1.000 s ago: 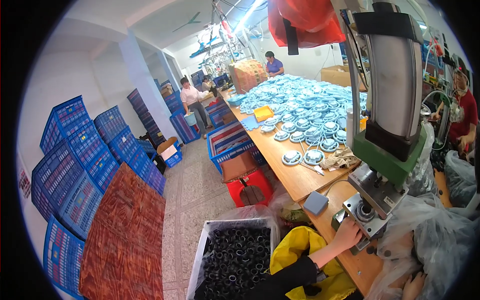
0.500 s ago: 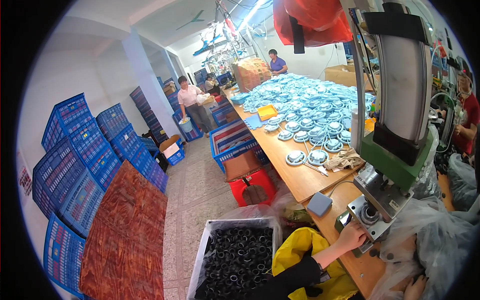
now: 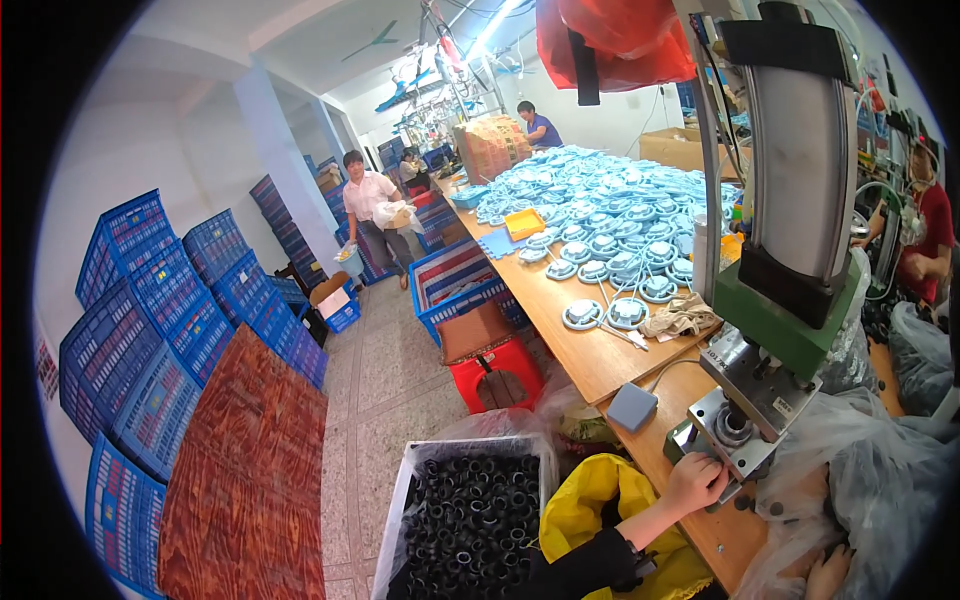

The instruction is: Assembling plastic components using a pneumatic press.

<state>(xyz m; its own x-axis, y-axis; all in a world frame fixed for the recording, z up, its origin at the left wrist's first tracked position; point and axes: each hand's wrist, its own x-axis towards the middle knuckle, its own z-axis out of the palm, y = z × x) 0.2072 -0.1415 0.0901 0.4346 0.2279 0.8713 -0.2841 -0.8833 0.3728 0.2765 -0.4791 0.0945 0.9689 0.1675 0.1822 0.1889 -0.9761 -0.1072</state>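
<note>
The left hand (image 3: 693, 482) rested at the press (image 3: 775, 300), fingers curled narrow over the edge of its metal base plate (image 3: 745, 425); whether they held a part could not be told. The right hand (image 3: 828, 572) lay partly hidden in a clear plastic bag (image 3: 880, 470), fingers loosely bent. Fingers this close beneath the ram risked crushing if the press cycled. A white crate (image 3: 405, 500) on the floor held black rings (image 3: 470, 520). Blue crates (image 3: 150, 310) stood stacked, contents unseen.
</note>
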